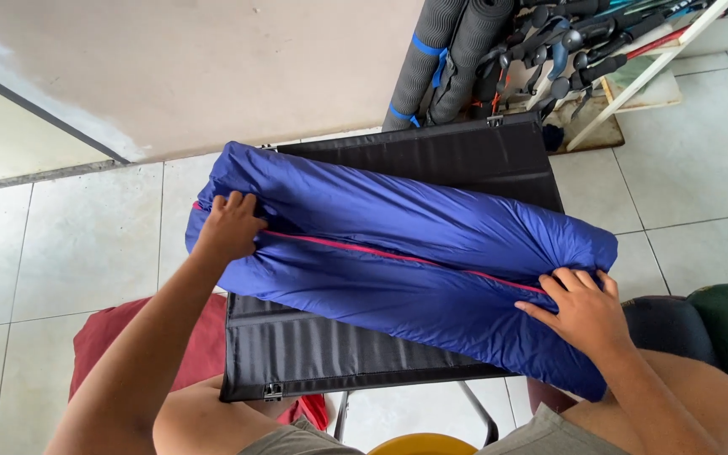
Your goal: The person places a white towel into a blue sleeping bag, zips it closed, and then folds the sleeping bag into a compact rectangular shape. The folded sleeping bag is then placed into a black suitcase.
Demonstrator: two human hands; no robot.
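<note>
— While the blue sleeping bag [398, 253] lay rolled lengthwise across the black folding worktop [330, 354], corner to corner and spilling past its left and right edges, how did you judge its handling?

— Soft and puffy, I'd have said — light for its bulk, with a slick shell that looked likely to slide under the palms. It sagged where nothing bore it, so it seemed to have no stiffness of its own.

— And the hands?

— The left hand [231, 226] sat at the end near the worktop's far left corner, fingers [238, 202] curled and pinching the fabric beside the pink zip line [355, 247]. The right hand [581, 310] lay at the other end, near the right edge, fingers [568, 278] spread and pressed flat, the tips tucked into a fold; whether they truly gripped it I couldn't tell.

— Where would you have taken hold?

— At both ends, as they were, gathering cloth rather than squeezing the fill — a flat grip would probably have slipped. The seam along the zip looked the firmest purchase.

— Anything nearby?

— A red cloth [128, 337] on the floor under the near left corner, and grey rolled mats [444, 59] against the wall beyond the far edge.
</note>
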